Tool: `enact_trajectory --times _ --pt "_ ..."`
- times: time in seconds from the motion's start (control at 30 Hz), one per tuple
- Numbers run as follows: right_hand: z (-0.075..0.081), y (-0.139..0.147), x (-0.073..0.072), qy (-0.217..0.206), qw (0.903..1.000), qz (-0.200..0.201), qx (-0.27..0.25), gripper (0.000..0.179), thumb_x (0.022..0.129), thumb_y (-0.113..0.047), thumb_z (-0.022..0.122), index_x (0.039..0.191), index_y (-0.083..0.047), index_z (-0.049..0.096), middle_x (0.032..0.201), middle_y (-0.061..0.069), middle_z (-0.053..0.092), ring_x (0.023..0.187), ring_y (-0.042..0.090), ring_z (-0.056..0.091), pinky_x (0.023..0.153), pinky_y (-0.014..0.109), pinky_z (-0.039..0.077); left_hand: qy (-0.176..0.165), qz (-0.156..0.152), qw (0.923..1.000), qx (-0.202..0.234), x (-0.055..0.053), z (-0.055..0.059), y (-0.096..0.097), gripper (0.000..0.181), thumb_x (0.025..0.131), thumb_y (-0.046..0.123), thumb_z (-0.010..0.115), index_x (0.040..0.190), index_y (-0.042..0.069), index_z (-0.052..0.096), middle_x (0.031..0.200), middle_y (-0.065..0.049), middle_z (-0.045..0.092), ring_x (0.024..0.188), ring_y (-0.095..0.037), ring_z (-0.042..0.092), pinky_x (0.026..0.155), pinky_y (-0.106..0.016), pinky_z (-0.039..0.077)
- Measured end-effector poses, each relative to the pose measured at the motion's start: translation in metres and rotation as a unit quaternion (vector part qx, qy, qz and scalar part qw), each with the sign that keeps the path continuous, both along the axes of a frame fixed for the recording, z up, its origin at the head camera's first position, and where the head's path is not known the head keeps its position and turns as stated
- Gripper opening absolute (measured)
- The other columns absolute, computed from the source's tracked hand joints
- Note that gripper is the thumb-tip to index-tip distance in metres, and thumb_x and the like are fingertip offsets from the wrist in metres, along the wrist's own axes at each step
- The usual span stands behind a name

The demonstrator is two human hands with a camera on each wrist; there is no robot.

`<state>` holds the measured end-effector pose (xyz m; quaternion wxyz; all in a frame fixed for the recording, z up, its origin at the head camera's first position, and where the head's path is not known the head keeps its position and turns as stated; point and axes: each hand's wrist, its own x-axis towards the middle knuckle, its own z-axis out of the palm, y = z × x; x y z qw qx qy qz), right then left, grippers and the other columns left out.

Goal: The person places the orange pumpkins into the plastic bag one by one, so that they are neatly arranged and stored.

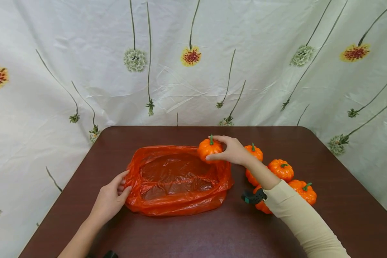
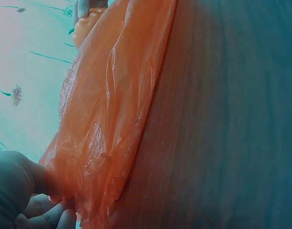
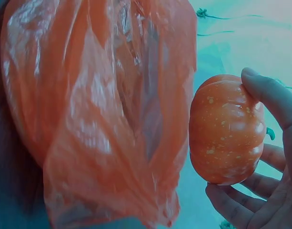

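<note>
My right hand (image 1: 230, 150) holds a small, glossy, ribbed orange pumpkin with a green stem (image 1: 208, 151), my thumb on one side and my fingers on the other, spread only as wide as its body. It is up at about 2 o'clock on the rim of a thin, crinkled, translucent orange-red plastic bag (image 1: 180, 205); I cannot tell whether the two touch. In the head view the stem points to 12 o'clock, and the right wrist view shows yellow flecks on the skin.

My left hand (image 1: 108, 197) is at the bag's 9 o'clock edge, thumb and fingers pinched narrow on the plastic. The bag lies with its mouth spread wide in the middle of a dark reddish-brown tabletop (image 1: 180, 238).

Out at 3 o'clock from the bag sit five loose orange pumpkins (image 1: 281, 170), grouped close together: within the group one is at 11, one at 9, one at 1, one at 4 and one at 7 o'clock. My right forearm, in a cream sleeve (image 1: 306, 222), crosses above them and partly hides some; a black wrist strap (image 1: 254, 197) circles that wrist. At 12 o'clock, beyond the tabletop, hangs a white cloth printed with flowers (image 1: 177, 86).
</note>
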<state>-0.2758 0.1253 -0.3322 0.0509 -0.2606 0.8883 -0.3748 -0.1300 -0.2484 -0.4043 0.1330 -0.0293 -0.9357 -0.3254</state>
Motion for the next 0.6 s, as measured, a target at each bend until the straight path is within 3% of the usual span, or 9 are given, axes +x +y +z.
enact_trajectory --times 0.1,0.33,0.6 --pt "-0.001 -0.009 0.001 -0.005 0.9999 0.013 -0.008 0.079 0.077 -0.037 0.082 0.143 -0.011 0.05 0.135 0.01 0.055 0.104 0.024 0.059 0.083 0.035 0.053 0.002 -0.002 1.0 0.002 0.001 0.0 0.0 0.051 0.09 0.004 0.066 0.136 -0.007 0.048 0.101 -0.018 0.062 0.084 -0.029 0.063 0.076 -0.046 0.055" --pt "-0.006 -0.025 0.004 0.003 0.9994 0.035 0.0 0.078 0.078 -0.037 0.081 0.144 -0.011 0.048 0.135 0.009 0.055 0.107 0.022 0.057 0.085 0.034 0.052 0.018 -0.003 0.9998 -0.003 0.0 -0.001 0.002 0.05 0.089 0.002 0.067 0.135 -0.006 0.049 0.1 -0.017 0.063 0.083 -0.028 0.063 0.075 -0.046 0.056" --pt "-0.012 -0.049 0.006 -0.002 0.9981 0.062 -0.009 0.078 0.078 -0.037 0.081 0.144 -0.01 0.048 0.136 0.008 0.054 0.11 0.021 0.056 0.086 0.032 0.051 0.003 0.0 1.0 -0.001 0.0 0.001 0.002 0.051 0.089 0.003 0.065 0.137 -0.005 0.048 0.102 -0.018 0.062 0.085 -0.03 0.063 0.076 -0.046 0.055"
